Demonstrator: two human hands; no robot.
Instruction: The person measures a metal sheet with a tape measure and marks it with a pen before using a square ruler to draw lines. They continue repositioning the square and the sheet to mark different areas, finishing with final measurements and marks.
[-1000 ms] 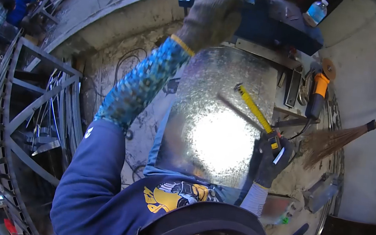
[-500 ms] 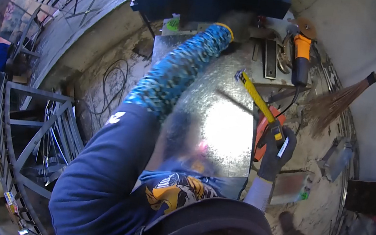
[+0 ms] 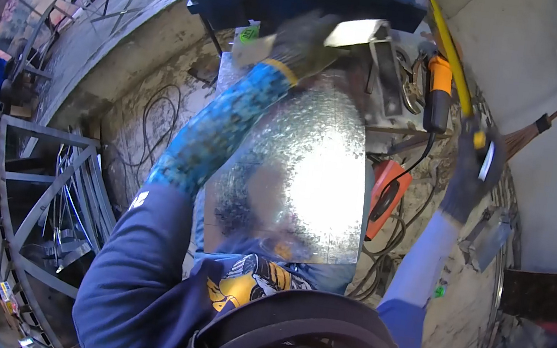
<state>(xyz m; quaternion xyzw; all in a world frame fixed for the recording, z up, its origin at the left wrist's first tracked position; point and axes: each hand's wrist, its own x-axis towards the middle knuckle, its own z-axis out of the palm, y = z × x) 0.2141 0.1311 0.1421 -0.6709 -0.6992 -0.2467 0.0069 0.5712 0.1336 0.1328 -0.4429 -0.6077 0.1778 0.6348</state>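
My right hand [image 3: 474, 173], in a dark glove, is closed around a tape measure [image 3: 480, 140] at the right. Its yellow blade [image 3: 455, 56] stretches up and to the left, past the orange and black angle grinder [image 3: 439, 90]. My left hand [image 3: 305, 44], gloved and smeared by motion, is over the far end of the shiny sheet metal [image 3: 263, 179] before me. Close to its fingers is a bright flat metal piece [image 3: 356, 33]; the finger positions are blurred. A patterned blue sleeve [image 3: 217, 126] covers my left forearm.
A red-orange tool [image 3: 386, 196] and coiled cable [image 3: 387, 250] lie right of the sheet. A broom [image 3: 537, 132] leans at the wall. Metal frames [image 3: 42, 183] stand at the left. A dark bench [image 3: 317, 1] is at the far end.
My right hand has moved up and to the right with the tape measure, its blade now longer. My left hand has shifted left and slightly nearer. The bright metal piece now shows beside it.
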